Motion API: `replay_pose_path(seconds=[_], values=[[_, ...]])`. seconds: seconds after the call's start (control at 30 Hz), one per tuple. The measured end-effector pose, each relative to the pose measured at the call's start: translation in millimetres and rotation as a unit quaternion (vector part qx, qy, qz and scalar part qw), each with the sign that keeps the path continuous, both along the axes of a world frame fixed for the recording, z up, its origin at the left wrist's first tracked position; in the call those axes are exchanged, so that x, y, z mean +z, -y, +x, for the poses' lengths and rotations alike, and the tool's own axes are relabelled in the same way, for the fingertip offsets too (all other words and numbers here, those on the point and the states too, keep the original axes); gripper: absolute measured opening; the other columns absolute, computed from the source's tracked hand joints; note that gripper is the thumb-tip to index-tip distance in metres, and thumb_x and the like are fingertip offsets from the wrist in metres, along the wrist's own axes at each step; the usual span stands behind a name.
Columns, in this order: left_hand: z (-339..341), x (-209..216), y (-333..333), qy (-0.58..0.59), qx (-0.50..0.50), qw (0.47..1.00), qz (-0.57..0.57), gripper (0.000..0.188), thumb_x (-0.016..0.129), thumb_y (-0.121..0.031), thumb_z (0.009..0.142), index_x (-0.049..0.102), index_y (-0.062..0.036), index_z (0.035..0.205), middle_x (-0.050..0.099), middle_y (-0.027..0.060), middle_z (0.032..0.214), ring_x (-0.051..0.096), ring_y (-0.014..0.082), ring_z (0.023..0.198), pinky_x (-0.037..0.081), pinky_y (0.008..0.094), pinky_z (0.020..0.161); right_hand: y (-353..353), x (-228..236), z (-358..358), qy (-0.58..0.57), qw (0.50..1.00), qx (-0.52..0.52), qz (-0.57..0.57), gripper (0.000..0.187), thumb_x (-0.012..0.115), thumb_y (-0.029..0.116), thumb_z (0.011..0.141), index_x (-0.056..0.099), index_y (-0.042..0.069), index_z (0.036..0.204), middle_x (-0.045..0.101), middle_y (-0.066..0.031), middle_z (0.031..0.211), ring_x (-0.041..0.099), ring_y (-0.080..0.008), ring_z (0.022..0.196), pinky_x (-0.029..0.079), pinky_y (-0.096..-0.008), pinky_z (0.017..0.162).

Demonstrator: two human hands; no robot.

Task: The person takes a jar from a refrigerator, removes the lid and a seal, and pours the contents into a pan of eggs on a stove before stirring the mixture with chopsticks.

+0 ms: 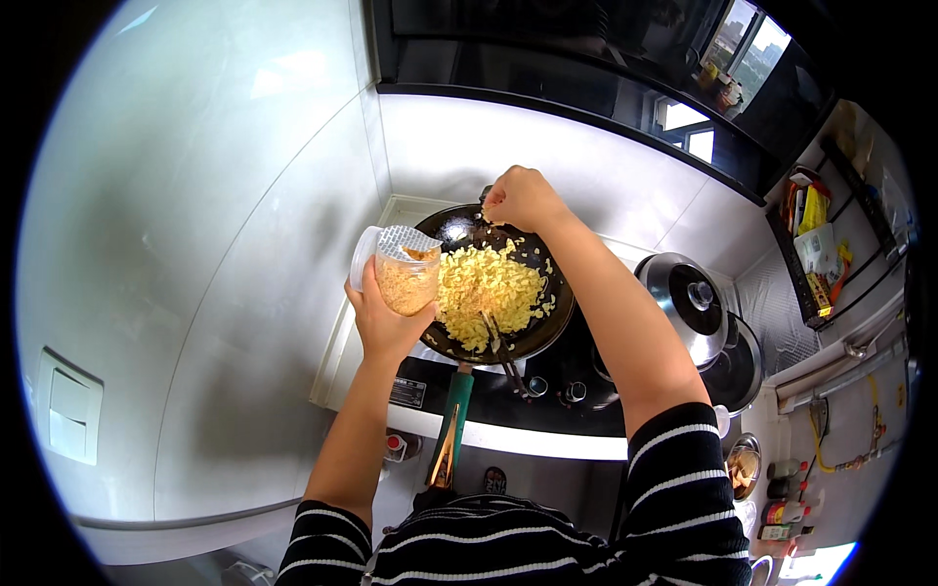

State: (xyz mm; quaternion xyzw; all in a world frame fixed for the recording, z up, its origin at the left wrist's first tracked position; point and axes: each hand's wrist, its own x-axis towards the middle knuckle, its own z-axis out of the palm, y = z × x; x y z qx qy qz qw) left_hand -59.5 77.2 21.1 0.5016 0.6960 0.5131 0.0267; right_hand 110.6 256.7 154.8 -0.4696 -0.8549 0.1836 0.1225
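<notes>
My left hand [387, 324] is wrapped round a clear jar [405, 285] of tan granules, tilted beside the wok. A patterned foil seal [403, 240], partly peeled back, covers some of its mouth, and a whitish round lid [362, 258] shows at its left side. Over the far edge of the black wok [455, 227], my right hand [525, 199] is closed in a pinch, with small tan bits at the fingertips. Chopped yellow, egg-like food [491, 285] fills the wok's middle. Dark chopsticks [502, 355] rest in it, leaning over the near rim.
The wok's green handle [452, 425] points toward me. Right of it on the black stove [586, 398] stand a lidded steel pot [684, 305] and a dark pan [740, 369]. Bottles [785, 508] line the right side; a wall rack [816, 244] holds packets. A tiled wall [264, 195] rises at left.
</notes>
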Motion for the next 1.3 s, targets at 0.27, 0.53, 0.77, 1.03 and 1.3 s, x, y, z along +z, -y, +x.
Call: replay_pose_path(seconds=[0.27,0.53,0.77,1.03,1.3], values=[[-8.4,9.1,15.0,0.007,-0.002,1.0,0.028,0.101,0.086,-0.02,0.058,0.032,-0.004,0.141,0.043,0.0201,0.131,0.039,0.0379,0.122,0.036,0.0485,0.105,-9.4,-45.9,-2.5,0.106,0.992,-0.029,0.067,0.014,0.068,0.008,0.082,0.074,0.014,0.093,0.071,-0.0112,0.104,0.067,-0.0296,0.101,0.055,-0.0409,0.087],[-7.1,12.8,17.9,0.054,-0.017,0.998,0.029,0.102,0.087,-0.023,0.057,0.032,-0.0037,0.141,0.044,0.019,0.132,0.038,0.0373,0.122,0.033,0.0496,0.105,29.8,-16.9,-14.4,0.11,0.994,-0.017,0.001,0.019,0.081,0.024,0.075,0.074,0.012,0.088,0.072,-0.0094,0.1,0.068,-0.0272,0.098,0.055,-0.0392,0.084],[0.6,10.6,12.0,0.089,-0.071,0.991,0.073,0.103,0.087,-0.023,0.057,0.032,-0.004,0.141,0.043,0.0191,0.132,0.038,0.038,0.122,0.033,0.0492,0.105,39.7,-50.5,11.7,-0.026,0.99,0.079,0.118,0.022,0.076,0.015,0.077,0.076,0.011,0.099,0.073,-0.0086,0.096,0.069,-0.026,0.087,0.055,-0.0376,0.079],[1.5,9.7,6.6,-0.019,-0.06,0.997,0.043,0.101,0.085,-0.02,0.057,0.032,-0.0063,0.142,0.038,0.0209,0.132,0.042,0.0396,0.12,0.04,0.0488,0.101,89.3,0.9,-9.3,-0.163,0.966,0.178,-0.088,0.017,0.067,0.007,0.086,0.073,0.001,0.101,0.072,-0.0099,0.083,0.065,-0.0128,0.058,0.053,-0.0259,0.06],[2.0,31.0,-2.2,-0.002,-0.046,0.999,0.006,0.104,0.085,-0.024,0.056,0.031,-0.0072,0.143,0.043,0.022,0.131,0.038,0.0408,0.125,0.032,0.0515,0.108,69.2,23.8,-18.8,-0.082,0.987,0.082,-0.113,0.021,0.074,0.019,0.081,0.075,-0.002,0.086,0.069,-0.0101,0.069,0.064,-0.0141,0.054,0.052,-0.0287,0.055]])
